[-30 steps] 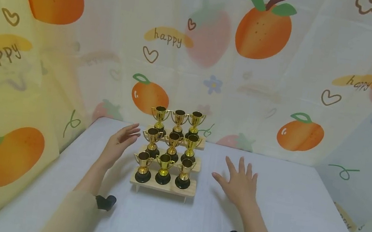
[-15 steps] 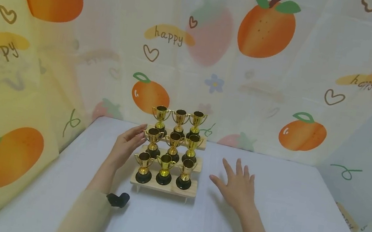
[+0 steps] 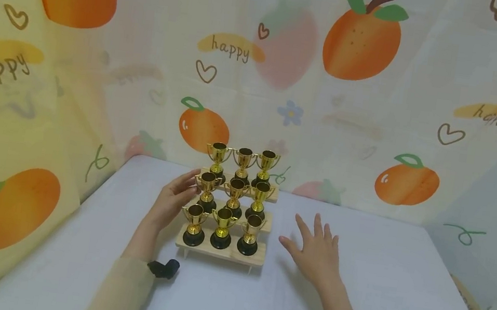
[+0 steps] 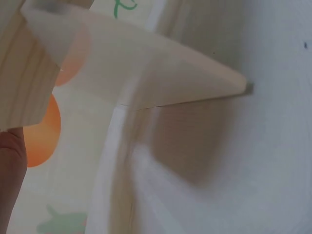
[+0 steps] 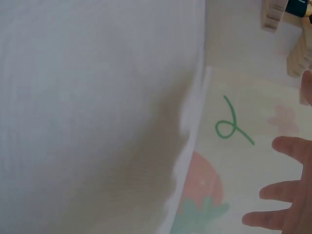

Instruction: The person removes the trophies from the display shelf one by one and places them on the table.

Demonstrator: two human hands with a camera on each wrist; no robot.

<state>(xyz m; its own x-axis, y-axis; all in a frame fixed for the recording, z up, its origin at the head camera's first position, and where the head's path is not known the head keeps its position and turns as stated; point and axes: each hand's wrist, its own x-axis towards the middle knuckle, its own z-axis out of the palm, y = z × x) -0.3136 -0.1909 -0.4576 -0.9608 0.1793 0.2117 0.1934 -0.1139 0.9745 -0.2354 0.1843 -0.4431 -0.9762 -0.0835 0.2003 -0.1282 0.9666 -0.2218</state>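
A three-tier stand [image 3: 219, 254] of pale wood carries several gold trophy cups with black bases, in rows of three. My left hand [image 3: 172, 201] is at the stand's left side, fingers near the left trophy [image 3: 208, 183] of the middle row. In the left wrist view, a finger [image 4: 10, 161] shows just by the edge of a wooden shelf [image 4: 31, 73]; whether it touches cannot be made out. My right hand [image 3: 316, 255] hovers to the right of the stand, fingers spread, holding nothing. The right wrist view shows its fingers [image 5: 280, 191] apart from the shelf ends.
A white cloth-covered table [image 3: 382, 288] lies under the stand. Behind it hangs a fruit-print curtain [image 3: 352, 116], with a yellowish side panel [image 3: 67, 136] at left. In the left wrist view, a pale side support [image 4: 161, 63] slants down to the cloth.
My left hand has moved right, up to the stand's left side beside the middle-row trophy. My right hand has barely shifted. The trophies stay in place on their tiers.
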